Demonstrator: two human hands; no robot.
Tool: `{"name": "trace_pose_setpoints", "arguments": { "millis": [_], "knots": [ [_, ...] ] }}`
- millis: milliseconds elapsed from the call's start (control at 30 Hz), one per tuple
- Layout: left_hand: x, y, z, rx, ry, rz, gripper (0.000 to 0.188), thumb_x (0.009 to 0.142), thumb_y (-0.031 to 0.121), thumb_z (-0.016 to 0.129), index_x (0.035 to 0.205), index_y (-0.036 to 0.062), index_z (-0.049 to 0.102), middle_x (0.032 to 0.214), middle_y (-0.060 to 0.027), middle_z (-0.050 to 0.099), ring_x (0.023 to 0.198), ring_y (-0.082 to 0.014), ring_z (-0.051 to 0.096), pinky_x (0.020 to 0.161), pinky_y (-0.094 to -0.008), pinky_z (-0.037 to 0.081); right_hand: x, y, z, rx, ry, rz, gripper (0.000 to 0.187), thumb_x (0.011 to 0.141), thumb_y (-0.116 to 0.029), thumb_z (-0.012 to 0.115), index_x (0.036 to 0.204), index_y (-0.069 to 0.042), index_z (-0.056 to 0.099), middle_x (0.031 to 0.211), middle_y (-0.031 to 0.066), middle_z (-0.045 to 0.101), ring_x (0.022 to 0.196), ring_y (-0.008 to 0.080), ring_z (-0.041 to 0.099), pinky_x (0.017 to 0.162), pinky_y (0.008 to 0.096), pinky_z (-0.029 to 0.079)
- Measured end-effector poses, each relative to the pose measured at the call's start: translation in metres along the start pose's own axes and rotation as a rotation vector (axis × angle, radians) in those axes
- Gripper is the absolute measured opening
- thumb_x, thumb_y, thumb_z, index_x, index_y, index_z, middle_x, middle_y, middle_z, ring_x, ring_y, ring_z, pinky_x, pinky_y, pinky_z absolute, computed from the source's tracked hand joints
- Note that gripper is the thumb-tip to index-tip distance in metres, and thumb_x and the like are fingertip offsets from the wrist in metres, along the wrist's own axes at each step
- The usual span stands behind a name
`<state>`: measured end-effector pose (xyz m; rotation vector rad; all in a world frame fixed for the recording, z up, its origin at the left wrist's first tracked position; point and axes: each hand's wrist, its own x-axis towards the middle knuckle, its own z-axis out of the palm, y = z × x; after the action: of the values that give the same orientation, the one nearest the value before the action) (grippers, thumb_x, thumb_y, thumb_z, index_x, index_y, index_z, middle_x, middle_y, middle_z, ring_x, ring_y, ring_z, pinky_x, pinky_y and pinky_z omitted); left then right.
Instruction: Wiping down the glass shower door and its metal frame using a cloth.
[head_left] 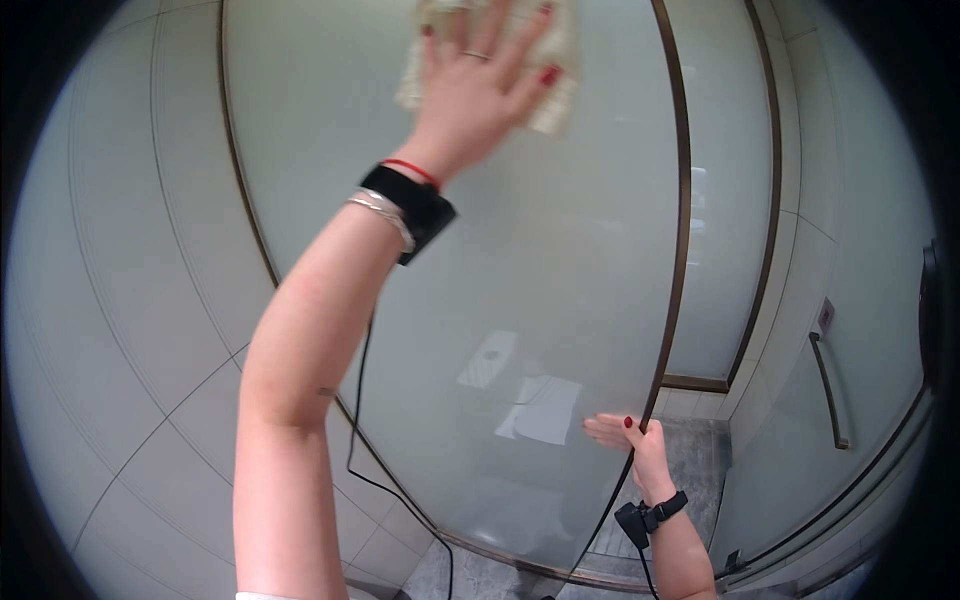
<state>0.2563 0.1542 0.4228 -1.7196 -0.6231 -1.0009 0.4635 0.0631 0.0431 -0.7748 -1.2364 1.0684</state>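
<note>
While left hand (480, 85) flattens cloth (550, 60) on glass (560, 250), right hand (635, 445) seemingly grips its edge

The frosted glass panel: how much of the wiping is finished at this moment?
Finished parts cannot be judged: the frosted glass panel looks alike everywhere. In hand: the left hand presses a pale cloth flat near the panel's top, while the right hand holds its dark edge frame. The cloth is not on the lower area.
</note>
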Motion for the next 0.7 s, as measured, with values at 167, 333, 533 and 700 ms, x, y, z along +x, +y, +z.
{"name": "trace_pose_setpoints", "arguments": {
  "millis": [167, 333, 533, 700],
  "knots": [
    [-0.037, -0.132, 0.02, 0.078, 0.017, -0.16, 0.063, 0.099, 0.044, 0.022, 0.149, 0.0109, 0.0, 0.154, -0.0114, -0.014, 0.139, -0.0255, -0.022, 0.109, -0.0511, -0.017, 0.0, -0.005, 0.01, 0.022, 0.044, 0.015, 0.046, 0.09, -0.034, 0.057, 0.103, 0.009, 0.062, 0.097, 0.0242, 0.067, 0.091, 0.0317, 0.067, 0.084, 0.038, 0.052],
    [-0.129, -0.289, 0.048, 0.225, 0.138, -0.193, 0.048, 0.097, 0.017, 0.033, 0.142, 0.0025, 0.026, 0.149, -0.0201, 0.023, 0.137, -0.0408, 0.02, 0.112, -0.0449, 0.019, 0.001, -0.015, 0.029, -0.017, 0.089, 0.044, 0.033, 0.083, -0.014, 0.063, 0.104, 0.011, 0.06, 0.093, 0.0213, 0.068, 0.088, 0.0268, 0.068, 0.081, 0.0335, 0.053],
    [-0.281, -0.346, 0.082, 0.017, 0.021, -0.682, 0.048, 0.097, 0.019, 0.033, 0.137, -0.0065, 0.029, 0.145, -0.0282, 0.024, 0.136, -0.0394, 0.021, 0.113, -0.041, 0.018, 0.002, -0.012, 0.027, -0.116, 0.188, 0.106, 0.042, 0.079, -0.028, 0.064, 0.103, 0.006, 0.06, 0.09, 0.0194, 0.069, 0.082, 0.0256, 0.068, 0.074, 0.0304, 0.051],
    [-0.306, -0.325, 0.089, -0.104, 0.12, -0.868, 0.056, 0.097, 0.026, 0.031, 0.142, -0.0066, 0.018, 0.148, -0.0281, 0.017, 0.138, -0.038, 0.017, 0.114, -0.0404, 0.014, 0.007, -0.018, 0.025, -0.127, 0.153, 0.143, 0.041, 0.079, -0.029, 0.065, 0.1, 0.005, 0.063, 0.09, 0.0188, 0.069, 0.085, 0.025, 0.068, 0.078, 0.0312, 0.05]
  ]
}}
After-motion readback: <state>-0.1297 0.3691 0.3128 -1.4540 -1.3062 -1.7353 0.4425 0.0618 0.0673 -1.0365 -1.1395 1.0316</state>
